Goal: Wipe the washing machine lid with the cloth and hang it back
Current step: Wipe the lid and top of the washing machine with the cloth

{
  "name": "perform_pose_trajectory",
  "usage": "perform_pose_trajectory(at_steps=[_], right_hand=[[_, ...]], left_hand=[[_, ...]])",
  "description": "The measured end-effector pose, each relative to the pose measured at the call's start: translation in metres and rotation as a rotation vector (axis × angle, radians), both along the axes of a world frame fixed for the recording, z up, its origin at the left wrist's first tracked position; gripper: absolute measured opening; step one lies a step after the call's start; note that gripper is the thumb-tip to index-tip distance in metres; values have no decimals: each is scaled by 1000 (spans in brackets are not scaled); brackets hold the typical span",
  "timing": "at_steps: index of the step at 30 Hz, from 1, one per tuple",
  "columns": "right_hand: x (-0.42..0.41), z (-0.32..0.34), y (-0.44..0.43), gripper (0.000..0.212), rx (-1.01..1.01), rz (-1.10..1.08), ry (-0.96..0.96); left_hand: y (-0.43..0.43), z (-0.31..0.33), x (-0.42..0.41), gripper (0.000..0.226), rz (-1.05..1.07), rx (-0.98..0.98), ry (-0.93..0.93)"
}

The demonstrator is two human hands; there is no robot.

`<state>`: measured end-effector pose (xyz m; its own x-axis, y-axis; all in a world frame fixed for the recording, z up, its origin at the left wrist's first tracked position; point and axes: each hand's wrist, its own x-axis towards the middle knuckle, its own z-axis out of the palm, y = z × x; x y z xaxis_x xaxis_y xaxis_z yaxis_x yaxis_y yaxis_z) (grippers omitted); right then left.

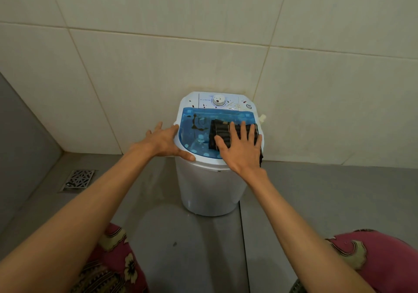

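My arms are bare, no sleeves, no rings or watch on my left hand [166,142] or right hand [243,150]. My trousers [117,263] are pink with cream floral print.

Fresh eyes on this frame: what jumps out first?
The blue lid of a small white washer, standing against the tiled wall at centre frame, stands out most. The right hand presses flat on a dark cloth on the lid's right half, while the left hand rests on the washer's left rim. A metal drain sits in the grey floor, lower left.
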<state>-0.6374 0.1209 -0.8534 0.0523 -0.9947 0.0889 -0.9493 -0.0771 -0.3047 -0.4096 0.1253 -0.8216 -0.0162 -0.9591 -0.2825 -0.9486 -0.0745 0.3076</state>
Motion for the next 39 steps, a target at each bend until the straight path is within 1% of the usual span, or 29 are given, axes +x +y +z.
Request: perform_pose_trajectory(at_steps=[3, 7, 13, 18, 22, 26, 30, 35, 39], right_hand=[[-7, -1, 1, 79, 22, -103, -24], [-7, 5, -30, 79, 95, -200, -8], [-20, 19, -87, 76, 166, -131, -22], [-24, 26, -112, 84, 151, -130, -93], [-22, 23, -104, 87, 141, -197, -136], [-27, 16, -77, 86, 115, -297, -129], [-30, 5, -44, 86, 66, -326, -151], [-17, -7, -3, 87, 51, -337, -95], [-18, -6, -8, 87, 93, -317, -86]], left_hand=[[0, 0, 0, 120, -5, 3, 4], [-2, -2, 1, 121, -6, 3, 9], [-8, -8, 4, 124, -22, 3, 38], [-9, -10, 6, 124, -25, -3, 50], [-6, -8, 4, 123, -12, 5, 68], [-5, -5, 3, 123, -3, 8, 79], [-1, -2, 1, 123, 10, 13, 87], [2, 5, -3, 121, 16, 35, 90], [3, 7, -5, 120, 26, 34, 136]])
